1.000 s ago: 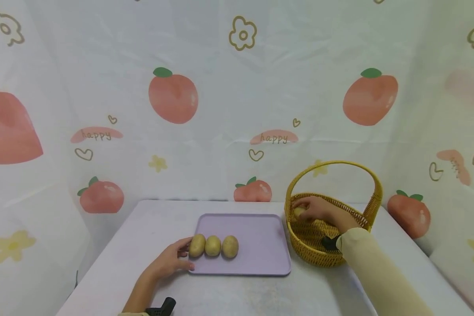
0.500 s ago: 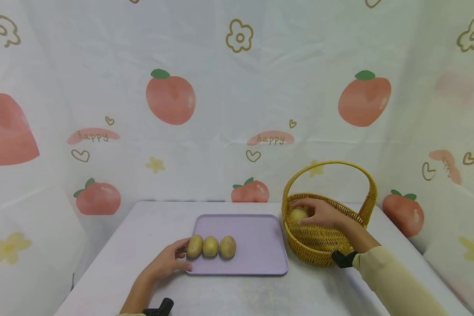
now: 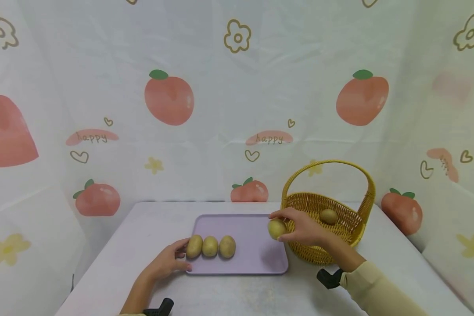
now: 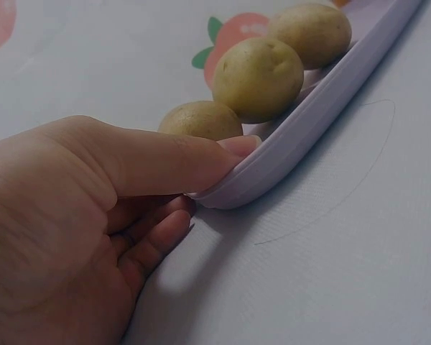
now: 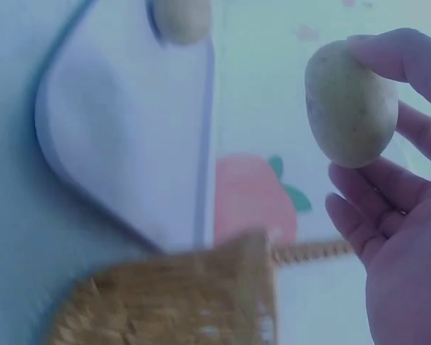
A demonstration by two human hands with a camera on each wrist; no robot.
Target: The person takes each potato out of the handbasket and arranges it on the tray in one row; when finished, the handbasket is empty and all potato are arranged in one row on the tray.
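A potato (image 3: 277, 229) is pinched between the thumb and fingers of my right hand (image 3: 305, 229), raised over the right end of the lilac tray (image 3: 256, 239). In the right wrist view the held potato (image 5: 350, 104) is seen whole, with the lower fingers slightly curled beside it. My left hand (image 3: 166, 262) grips the tray's left edge; in the left wrist view the thumb lies on the rim. Along the tray's left part, three potatoes (image 3: 210, 246) stand in a row. The yellow wicker basket (image 3: 306, 254) holds another potato (image 3: 328, 216), and my right forearm hides part of its inside.
The basket's tall arched handle (image 3: 332, 161) rises above my right arm. A white table (image 3: 229, 294) carries everything. Behind it hangs a white curtain (image 3: 205, 175) with printed fruit and flowers.
My right hand has lifted the potato out of the basket and moved left to the tray's right end. A potato in the basket has come into sight. The left hand keeps its place.
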